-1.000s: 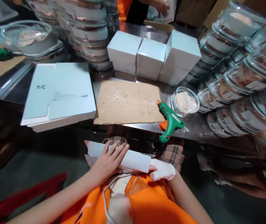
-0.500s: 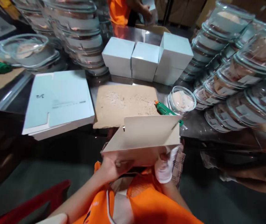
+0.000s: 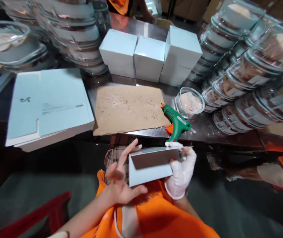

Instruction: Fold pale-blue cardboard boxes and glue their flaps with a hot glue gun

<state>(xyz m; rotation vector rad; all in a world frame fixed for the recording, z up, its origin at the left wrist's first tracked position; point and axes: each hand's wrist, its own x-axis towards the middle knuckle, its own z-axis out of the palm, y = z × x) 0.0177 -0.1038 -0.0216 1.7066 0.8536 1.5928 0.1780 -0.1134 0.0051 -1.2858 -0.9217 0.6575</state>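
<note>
While the head camera looks down over an orange vest, a half-folded pale-blue cardboard box (image 3: 151,165) sits low in the middle of the view, in front of the person's lap and just short of the steel table's (image 3: 206,132) front edge. The right hand (image 3: 181,172), in a white glove, grips the box's right end, thumb on the near face and fingers over the top edge. The bare left hand (image 3: 120,180) is spread wide, its thumb lying along the box's lower left edge and its fingers lifted off the left corner, so it touches the carton without clamping it.

On the table just beyond the box lies a green glue gun with an orange trigger (image 3: 176,121), resting beside a glue-speckled brown cardboard sheet (image 3: 129,109). A stack of flat pale-blue box blanks (image 3: 47,105) lies left of the sheet. Three finished pale-blue boxes (image 3: 148,56) stand behind it. A small round clear glass dish (image 3: 189,103) rests near the gun, and stacked round glass containers (image 3: 250,72) crowd the right side, with more at the upper left. Another person's hand and sleeve (image 3: 267,173) show below the table edge at right.
</note>
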